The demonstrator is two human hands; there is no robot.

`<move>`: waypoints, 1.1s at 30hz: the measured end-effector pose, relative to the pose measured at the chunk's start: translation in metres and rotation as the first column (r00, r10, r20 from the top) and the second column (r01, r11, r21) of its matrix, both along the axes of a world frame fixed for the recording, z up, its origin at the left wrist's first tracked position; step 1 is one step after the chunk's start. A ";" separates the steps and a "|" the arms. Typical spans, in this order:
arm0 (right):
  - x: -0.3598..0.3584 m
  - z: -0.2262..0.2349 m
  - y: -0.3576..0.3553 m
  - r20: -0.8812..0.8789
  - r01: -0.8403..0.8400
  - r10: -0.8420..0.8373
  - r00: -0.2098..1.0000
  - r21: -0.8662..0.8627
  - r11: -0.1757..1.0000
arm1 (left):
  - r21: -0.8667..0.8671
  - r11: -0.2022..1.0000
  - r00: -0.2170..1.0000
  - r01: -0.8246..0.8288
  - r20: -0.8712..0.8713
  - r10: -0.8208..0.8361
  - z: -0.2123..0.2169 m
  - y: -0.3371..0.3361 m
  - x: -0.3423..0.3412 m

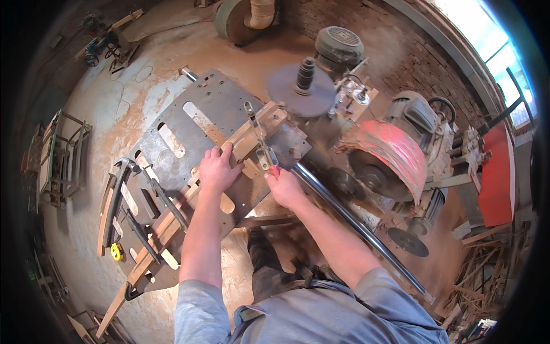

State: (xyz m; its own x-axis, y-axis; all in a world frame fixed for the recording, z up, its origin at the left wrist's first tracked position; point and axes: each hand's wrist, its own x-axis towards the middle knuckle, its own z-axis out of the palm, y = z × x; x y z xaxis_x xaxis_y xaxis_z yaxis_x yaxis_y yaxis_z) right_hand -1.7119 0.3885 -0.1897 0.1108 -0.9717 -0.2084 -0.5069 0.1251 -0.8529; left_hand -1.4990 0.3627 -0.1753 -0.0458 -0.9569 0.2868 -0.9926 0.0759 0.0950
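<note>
My left hand (216, 171) lies on the slotted metal plate, its fingertips against a wooden piece (247, 143) and its thumb spread apart. In my right hand (283, 187) is the red grip of a toggle clamp (262, 136). The clamp's metal arm lies across the wooden piece, near the plate's right edge. A long wooden strip (163, 229) runs along the plate from near my left hand to the lower left. How firmly the left fingers hold the wood is partly hidden.
Right of the slotted metal plate (177, 117) are a horizontal disc (292, 92) on a spindle and a red-guarded machine (395, 149). A steel rail (349, 218) runs beside me. Black curved bars (140, 235) and a yellow tape measure (117, 251) are at the left. Scrap wood (487, 264) lies far right.
</note>
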 end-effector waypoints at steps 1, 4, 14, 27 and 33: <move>-0.001 -0.003 -0.002 -0.017 -0.015 0.015 1.000 0.009 1.000 | -0.005 1.000 1.000 -0.001 0.007 0.001 0.000 -0.001 0.001; 0.001 -0.009 -0.006 0.013 -0.021 0.021 1.000 -0.026 0.999 | -0.002 1.000 1.000 -0.011 0.020 0.011 -0.004 -0.004 0.005; 0.003 0.002 0.002 -0.265 -0.028 -0.075 0.961 -0.366 0.930 | 0.119 0.990 0.988 -0.076 -0.125 0.091 -0.001 -0.020 0.010; -0.019 0.093 -0.021 0.470 -0.181 -0.167 0.867 0.608 0.773 | 0.604 0.767 0.929 0.217 -0.369 0.027 0.006 -0.115 0.043; -0.017 0.089 -0.016 0.479 -0.187 -0.119 0.870 0.544 0.818 | 0.431 0.880 0.866 0.199 -0.498 0.049 -0.006 -0.114 0.056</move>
